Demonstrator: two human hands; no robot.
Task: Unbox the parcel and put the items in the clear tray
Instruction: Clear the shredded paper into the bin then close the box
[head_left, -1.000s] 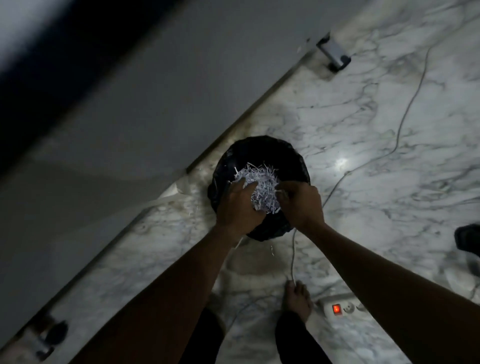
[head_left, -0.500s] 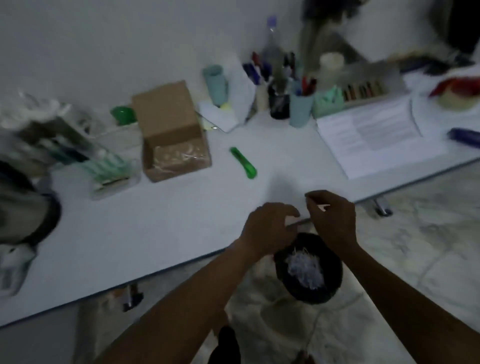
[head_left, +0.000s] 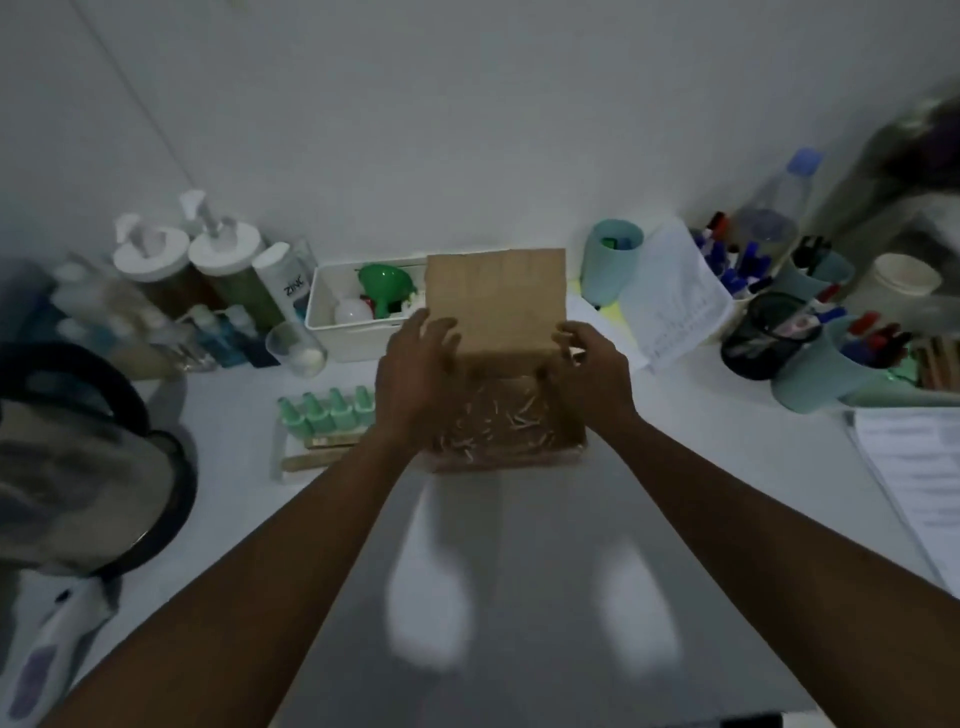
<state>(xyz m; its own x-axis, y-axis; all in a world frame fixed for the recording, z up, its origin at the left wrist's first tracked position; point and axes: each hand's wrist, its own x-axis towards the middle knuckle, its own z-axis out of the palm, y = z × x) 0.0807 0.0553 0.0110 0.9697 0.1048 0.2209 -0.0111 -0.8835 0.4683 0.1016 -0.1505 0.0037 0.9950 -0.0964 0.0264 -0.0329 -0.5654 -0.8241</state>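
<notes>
An open brown cardboard box (head_left: 496, 296) stands on the white table, its lid flap upright at the back. Brown shredded paper filler (head_left: 498, 415) fills the inside; no item shows in it. My left hand (head_left: 415, 374) hovers over the box's left edge, fingers spread and holding nothing. My right hand (head_left: 592, 374) is at the right rear corner by the flap, fingers curled; whether it grips the box is unclear. Left of the box lies the clear tray (head_left: 278, 457), holding several green-capped bottles (head_left: 327, 408).
Behind the box sit a white bin (head_left: 317, 306) with a green funnel, pump bottles (head_left: 218, 260) and a clear cup (head_left: 296, 343). Pen cups (head_left: 769, 332) and papers (head_left: 914, 467) crowd the right. A dark round object (head_left: 104, 467) is at the left edge.
My hands let go of white shredded paper over a black bin on the floor, rose, and moved up and forward to the cardboard box. The view swung from floor to table.
</notes>
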